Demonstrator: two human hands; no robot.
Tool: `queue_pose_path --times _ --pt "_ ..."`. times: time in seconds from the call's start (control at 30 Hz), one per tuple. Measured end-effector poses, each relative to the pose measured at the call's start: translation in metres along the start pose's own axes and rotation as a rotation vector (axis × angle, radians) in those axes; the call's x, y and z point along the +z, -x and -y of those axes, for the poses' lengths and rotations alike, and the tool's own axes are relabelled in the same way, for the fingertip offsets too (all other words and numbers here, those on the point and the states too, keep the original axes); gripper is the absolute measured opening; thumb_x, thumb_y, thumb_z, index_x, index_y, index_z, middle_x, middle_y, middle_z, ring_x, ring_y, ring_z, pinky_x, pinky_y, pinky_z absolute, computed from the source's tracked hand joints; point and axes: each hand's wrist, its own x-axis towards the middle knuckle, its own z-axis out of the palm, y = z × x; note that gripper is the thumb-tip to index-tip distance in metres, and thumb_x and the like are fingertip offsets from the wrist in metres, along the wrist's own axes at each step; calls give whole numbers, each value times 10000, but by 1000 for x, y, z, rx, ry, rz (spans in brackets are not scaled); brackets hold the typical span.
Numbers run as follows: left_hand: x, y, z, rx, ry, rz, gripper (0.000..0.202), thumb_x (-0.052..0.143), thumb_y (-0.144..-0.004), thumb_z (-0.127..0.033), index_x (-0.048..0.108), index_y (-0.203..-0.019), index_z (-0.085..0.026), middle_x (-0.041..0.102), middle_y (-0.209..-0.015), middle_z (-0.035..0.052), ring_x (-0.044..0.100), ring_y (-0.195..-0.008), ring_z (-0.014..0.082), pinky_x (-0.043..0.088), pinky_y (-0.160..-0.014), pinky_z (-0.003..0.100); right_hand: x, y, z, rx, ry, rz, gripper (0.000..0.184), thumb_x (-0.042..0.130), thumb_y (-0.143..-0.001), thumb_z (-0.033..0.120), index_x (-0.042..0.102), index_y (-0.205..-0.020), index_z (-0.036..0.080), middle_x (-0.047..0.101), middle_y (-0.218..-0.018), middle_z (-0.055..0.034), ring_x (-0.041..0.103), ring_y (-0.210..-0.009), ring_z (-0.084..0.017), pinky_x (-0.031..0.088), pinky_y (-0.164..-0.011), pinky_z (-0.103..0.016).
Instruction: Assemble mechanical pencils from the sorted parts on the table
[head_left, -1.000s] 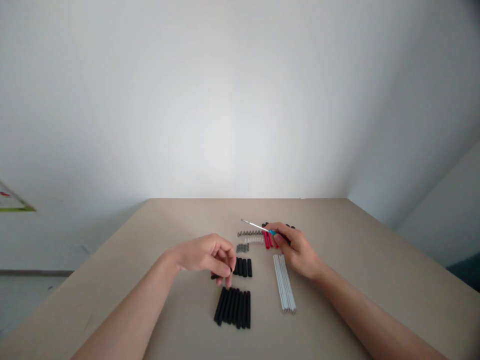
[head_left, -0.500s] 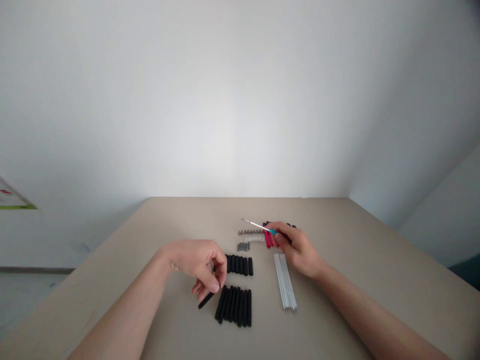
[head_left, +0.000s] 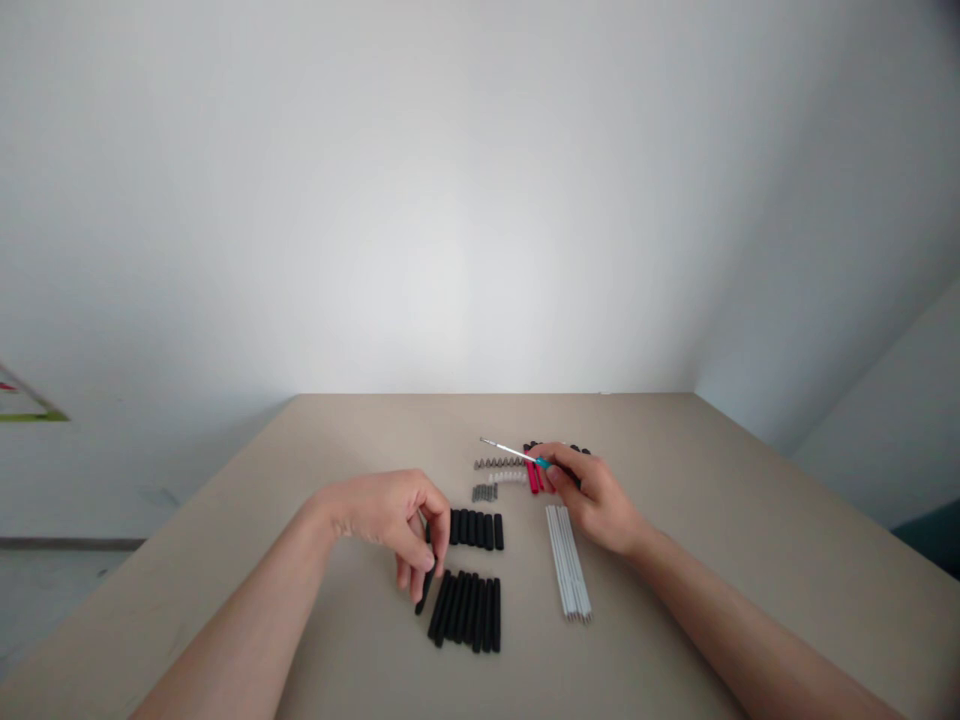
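My left hand (head_left: 409, 525) is closed, pinching a short black tube (head_left: 425, 588) between thumb and fingers. That tube is tilted, its lower end near the table just left of a row of longer black tubes (head_left: 469, 610). Behind it a row of shorter black tubes (head_left: 476, 530) lies partly hidden by my fingers. My right hand (head_left: 596, 495) is shut on a slim screwdriver (head_left: 510, 450) with a silver shaft and a teal and black handle. Its shaft points left, over small grey conical tips (head_left: 499, 463). Red tubes (head_left: 532, 475) lie partly under this hand.
A bundle of thin white pen refills (head_left: 568, 565) lies just below my right hand. Small springs (head_left: 484, 492) and clear plastic pieces (head_left: 508, 478) sit mid-table. Black pieces (head_left: 579, 449) show behind my right hand. The beige table (head_left: 360, 425) meets a white wall.
My left hand has turned the black tube to a steeper angle and brought its lower end to the right. The right hand and screwdriver look nearly unchanged.
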Motion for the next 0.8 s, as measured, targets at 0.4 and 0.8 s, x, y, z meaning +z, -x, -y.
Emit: queue_pose_path --times 0.4,0.8 --pt "-7 12 4 84 78 -1 160 711 -759 -241 672 -843 -110 721 -865 102 722 -734 207 577 -623 232 1 1 -2 -8 -5 4 246 379 -905 172 583 -1043 187 621 -827 -27 550 -718 -155 421 -677 -266" --pt "-12 17 4 -23 -8 -59 215 662 -802 -343 721 -814 -137 742 -904 102 715 -802 194 577 -656 220 1 1 -3 -7 -12 9 239 383 -913 185 579 -1049 192 623 -842 -25 560 -729 -152 425 -674 -257"
